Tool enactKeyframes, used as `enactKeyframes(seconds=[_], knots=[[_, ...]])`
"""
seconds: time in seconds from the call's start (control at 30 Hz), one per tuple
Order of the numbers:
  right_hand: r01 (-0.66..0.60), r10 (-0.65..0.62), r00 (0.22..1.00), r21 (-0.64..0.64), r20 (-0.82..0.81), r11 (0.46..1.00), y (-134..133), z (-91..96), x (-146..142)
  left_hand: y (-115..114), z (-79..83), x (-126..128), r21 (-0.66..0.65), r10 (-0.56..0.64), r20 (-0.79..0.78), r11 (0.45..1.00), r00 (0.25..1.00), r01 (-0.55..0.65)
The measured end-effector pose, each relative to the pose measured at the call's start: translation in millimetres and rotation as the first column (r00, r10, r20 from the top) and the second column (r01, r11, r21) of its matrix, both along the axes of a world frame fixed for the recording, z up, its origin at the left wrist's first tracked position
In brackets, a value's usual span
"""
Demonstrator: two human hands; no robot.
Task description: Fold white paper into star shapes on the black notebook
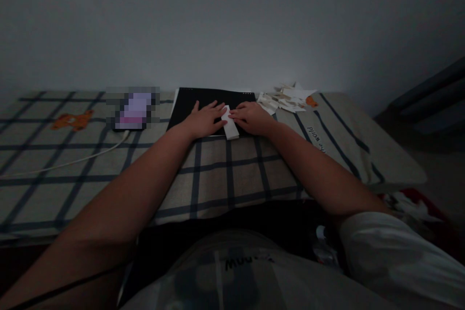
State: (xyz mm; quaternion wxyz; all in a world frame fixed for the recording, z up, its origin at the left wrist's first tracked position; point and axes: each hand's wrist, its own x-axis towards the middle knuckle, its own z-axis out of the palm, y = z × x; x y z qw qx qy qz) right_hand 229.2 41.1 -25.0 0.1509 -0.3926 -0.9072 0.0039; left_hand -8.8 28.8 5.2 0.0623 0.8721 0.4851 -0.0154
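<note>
A narrow white strip of folded paper (231, 128) lies tilted on a black notebook or folder (189, 101), its near end reaching slightly past the lower edge. My left hand (205, 120) rests flat on the black cover with fingers spread; its fingertips and thumb touch the strip's left side. From the right, my right hand (252, 117) has its fingers drawn together on the strip's right side, pinching or pressing it. The exact contact under the right fingertips is hard to make out in the dim light.
White paper scraps (288, 98) are heaped right of the notebook. On the left lies a lit phone (134, 111) with a white cable (90, 156). A checked cloth (225, 169) covers the table, which meets a wall (218, 24). A plastic bottle (323, 247) is below.
</note>
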Motion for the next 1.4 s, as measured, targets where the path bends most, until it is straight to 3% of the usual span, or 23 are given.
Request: enactKeyframes(seconds=[0.17, 0.37, 0.63, 1.17, 1.3, 1.4], knots=[[-0.044, 0.045, 0.997, 0.019, -0.068, 0.999, -7, 7.1, -1, 3, -3.2, -1, 0.006, -0.003, -0.004, 1.0, 1.0, 0.003], [-0.132, 0.133, 0.99, 0.048, -0.039, 0.99, -16, 15.1, -2, 4, -3.5, -1, 0.009, -0.001, -0.01, 1.0, 1.0, 0.002], [-0.302, 0.305, 0.944, 0.043, -0.126, 0.952, -9, 1.4, 3, 1, -6.8, -3, 0.047, -0.023, -0.017, 0.999, 1.0, 0.024], [-0.253, 0.257, 0.961, 0.053, -0.102, 0.966, -8, 2.4, 7, -3, -6.4, -4, 0.121, 0.047, -0.013, 0.992, 0.999, -0.045], [-0.187, 0.191, 0.98, 0.054, -0.062, 0.981, -9, 2.2, 5, 2, -8.9, -6, 0.235, -0.056, 0.062, 0.971, 0.997, 0.04], [-0.166, 0.169, 0.983, 0.048, -0.068, 0.985, -10, 1.5, 3, 7, -11.5, -7, 0.236, -0.149, 0.087, 0.964, 0.985, 0.124]])
